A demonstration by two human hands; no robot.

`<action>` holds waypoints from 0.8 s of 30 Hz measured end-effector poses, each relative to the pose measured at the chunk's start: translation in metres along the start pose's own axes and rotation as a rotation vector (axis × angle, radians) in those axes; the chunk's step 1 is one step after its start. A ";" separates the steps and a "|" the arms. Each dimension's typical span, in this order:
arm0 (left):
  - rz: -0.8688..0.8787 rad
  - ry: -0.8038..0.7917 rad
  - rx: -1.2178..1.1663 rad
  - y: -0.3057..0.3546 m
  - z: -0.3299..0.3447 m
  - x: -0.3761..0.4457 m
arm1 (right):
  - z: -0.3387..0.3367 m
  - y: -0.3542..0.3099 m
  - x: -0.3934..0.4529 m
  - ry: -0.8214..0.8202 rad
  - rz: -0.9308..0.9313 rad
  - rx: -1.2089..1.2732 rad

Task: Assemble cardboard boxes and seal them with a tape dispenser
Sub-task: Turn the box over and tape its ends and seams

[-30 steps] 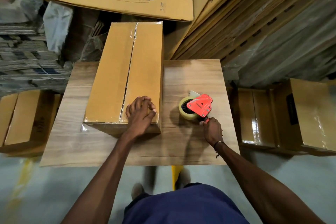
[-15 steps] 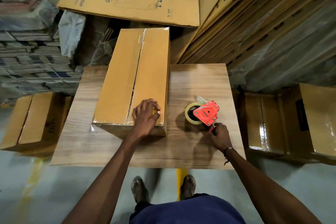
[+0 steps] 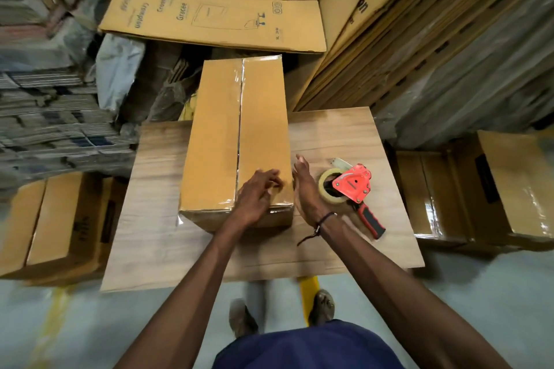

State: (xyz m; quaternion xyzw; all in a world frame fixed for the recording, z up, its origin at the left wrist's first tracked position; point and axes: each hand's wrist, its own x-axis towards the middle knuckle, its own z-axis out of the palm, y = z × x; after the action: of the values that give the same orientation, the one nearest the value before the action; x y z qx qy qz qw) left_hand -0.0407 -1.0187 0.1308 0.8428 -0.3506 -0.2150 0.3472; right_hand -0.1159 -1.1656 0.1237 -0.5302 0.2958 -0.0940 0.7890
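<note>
A long closed cardboard box (image 3: 215, 141) lies on the wooden table (image 3: 168, 237), with clear tape along its centre seam. My left hand (image 3: 257, 198) rests flat on the near right part of the box top, fingers spread. Beside the box's right side my right hand (image 3: 304, 189) is raised with fingers apart, holding nothing. The red tape dispenser (image 3: 352, 186) lies on the table to the right of that hand, its black and red handle pointing toward me.
Taped boxes stand on the floor at the left (image 3: 57, 225) and right (image 3: 485, 189) of the table. Flat printed cartons (image 3: 215, 18) and leaning cardboard sheets (image 3: 419, 33) fill the back. Stacked bundles (image 3: 45, 117) are at the far left.
My right hand has let go of the tape dispenser's handle and moved left to the box's right side. The dispenser stays on the table. My left hand stays on the box.
</note>
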 end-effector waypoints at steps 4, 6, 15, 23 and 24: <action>0.012 -0.100 -0.083 -0.013 -0.011 -0.006 | 0.008 0.008 0.002 0.079 0.059 0.081; 0.027 -0.117 -0.134 -0.014 -0.013 -0.006 | 0.008 0.019 0.004 0.067 0.071 0.112; 0.061 0.015 -0.367 -0.021 -0.065 -0.017 | 0.010 -0.001 -0.005 0.306 -0.378 -0.636; 0.179 0.081 -0.026 -0.083 -0.090 -0.047 | 0.043 0.007 -0.023 -0.352 -0.624 -1.085; 0.209 0.090 -0.005 -0.085 -0.089 -0.048 | 0.043 0.011 -0.022 -0.353 -0.631 -1.129</action>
State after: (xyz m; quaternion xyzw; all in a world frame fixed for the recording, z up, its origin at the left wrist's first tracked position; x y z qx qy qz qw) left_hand 0.0190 -0.9009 0.1338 0.8097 -0.4201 -0.1406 0.3850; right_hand -0.1109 -1.1176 0.1331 -0.9302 -0.0034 -0.0628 0.3617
